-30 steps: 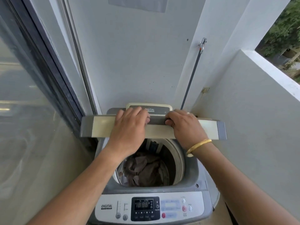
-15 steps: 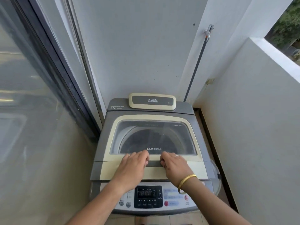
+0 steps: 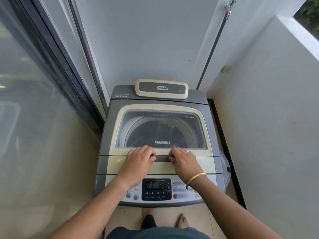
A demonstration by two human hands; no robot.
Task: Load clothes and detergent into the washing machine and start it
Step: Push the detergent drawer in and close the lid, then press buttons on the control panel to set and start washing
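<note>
A grey and cream top-loading washing machine (image 3: 110, 135) stands in a narrow balcony corner. Its lid (image 3: 160, 109) lies flat and closed, and the dark drum shows dimly through the glass window. My left hand (image 3: 138, 161) and my right hand (image 3: 184, 161) rest side by side on the lid's front strip, fingers curled over the grey handle recess (image 3: 162, 159). A gold bangle sits on my right wrist. The control panel (image 3: 156, 188) with a lit digital display lies just below my wrists. No clothes or detergent can be made out through the glass.
A sliding glass door (image 3: 34, 100) runs along the left, a white parapet wall (image 3: 267, 118) along the right. A thin dark pole (image 3: 212, 49) leans in the back corner. My feet (image 3: 180, 219) stand on tiled floor before the machine. A translucent round object (image 3: 225, 168) sits beside its right side.
Both hands brought the raised, folded lid down flat onto the machine, covering the clothes in the drum. Since half a second ago the hands have stayed on the handle.
</note>
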